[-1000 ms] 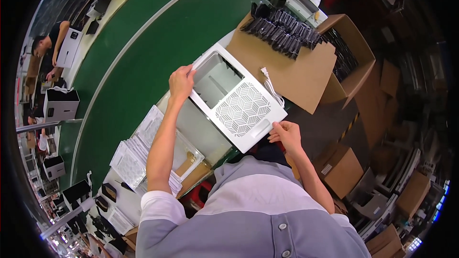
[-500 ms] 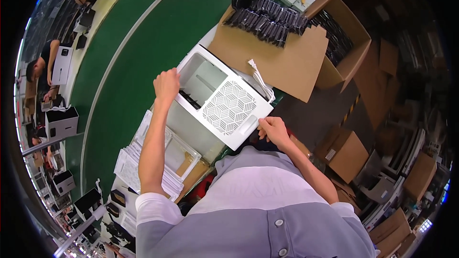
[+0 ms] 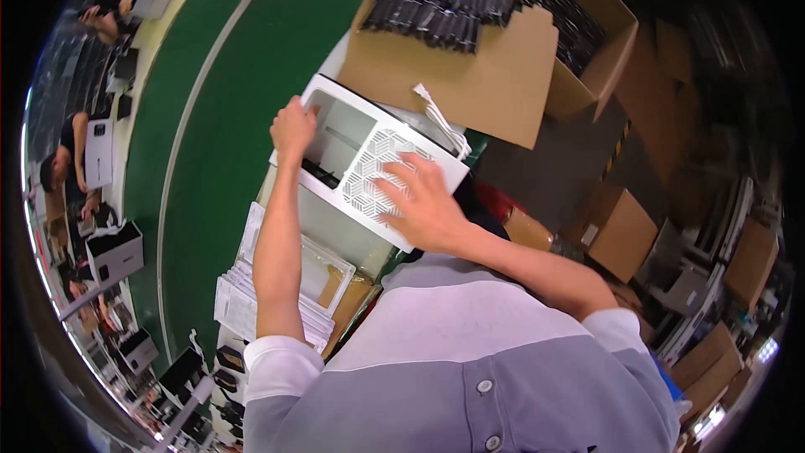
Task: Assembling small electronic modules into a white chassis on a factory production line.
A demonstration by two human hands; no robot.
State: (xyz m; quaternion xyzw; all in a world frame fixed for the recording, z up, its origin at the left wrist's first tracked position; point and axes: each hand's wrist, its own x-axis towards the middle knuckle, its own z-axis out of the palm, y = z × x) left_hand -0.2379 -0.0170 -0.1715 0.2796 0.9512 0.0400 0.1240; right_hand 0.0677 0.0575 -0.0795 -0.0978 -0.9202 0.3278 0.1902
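In front of me lies a white box-shaped appliance [image 3: 355, 208], set at a slant. One half of its upper face has a rectangular opening showing a grey inside; the other half carries a grille [image 3: 369, 169] with a geometric slot pattern. My left hand [image 3: 293, 130] is closed over the edge beside the opening. Fingers spread, my right hand [image 3: 423, 201] lies flat on the grille and covers part of it. A white power cord [image 3: 442, 123] with a plug lies bundled along the appliance's far side.
White grille panels [image 3: 277, 306] are stacked at the lower left. Farther off, black plastic-wrapped parts [image 3: 436, 13] rest on a cardboard sheet [image 3: 470, 101], beside an open carton [image 3: 616, 59]. A green conveyor [image 3: 226, 92] curves past on the left, with co-workers beyond it.
My right hand has left the appliance's near right corner and moved left onto the grille, its fingers spreading. My left hand stays at the opening's edge. The whole view has shifted slightly.
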